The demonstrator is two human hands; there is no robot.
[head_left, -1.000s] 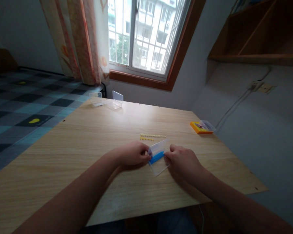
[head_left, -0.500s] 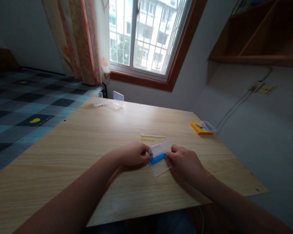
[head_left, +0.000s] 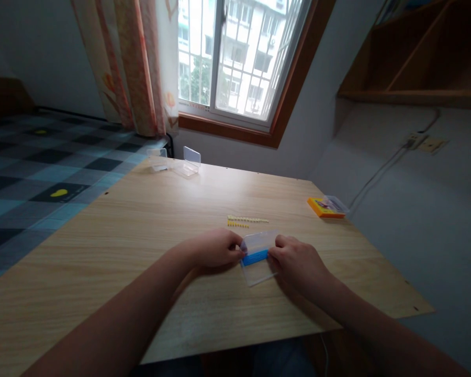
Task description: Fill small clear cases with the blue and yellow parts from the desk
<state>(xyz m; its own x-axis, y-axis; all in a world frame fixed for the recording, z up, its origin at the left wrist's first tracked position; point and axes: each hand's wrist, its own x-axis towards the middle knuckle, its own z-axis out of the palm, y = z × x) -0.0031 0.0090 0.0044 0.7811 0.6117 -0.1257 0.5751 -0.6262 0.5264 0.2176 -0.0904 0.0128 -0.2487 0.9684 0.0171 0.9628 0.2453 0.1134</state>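
Just below the middle of the frame, a small clear case (head_left: 259, 269) of thin, glossy plastic lies on the pale wood-grain bench (head_left: 141, 220). It is a flat rectangle, and its lid stands partly raised on the far side. Its long axis runs left to right across the frame, with the right end slightly higher. One bright blue strip (head_left: 255, 257), ribbed or beaded as far as the dim view shows, lies along that same axis inside.

The left hand (head_left: 215, 250) has its fingers curled in and pinches the case's left end. The right hand (head_left: 298, 262) is closed in the same way on the right end. Both hands rest on the bench.

Just above the case lie two short rows of tiny yellow beads (head_left: 247, 221), parallel to each other and to the case. At the bench's upper left edge stand two more open clear boxes (head_left: 184, 162). One flat orange box (head_left: 325, 207) with a clear cover sits at the right edge of the bench.
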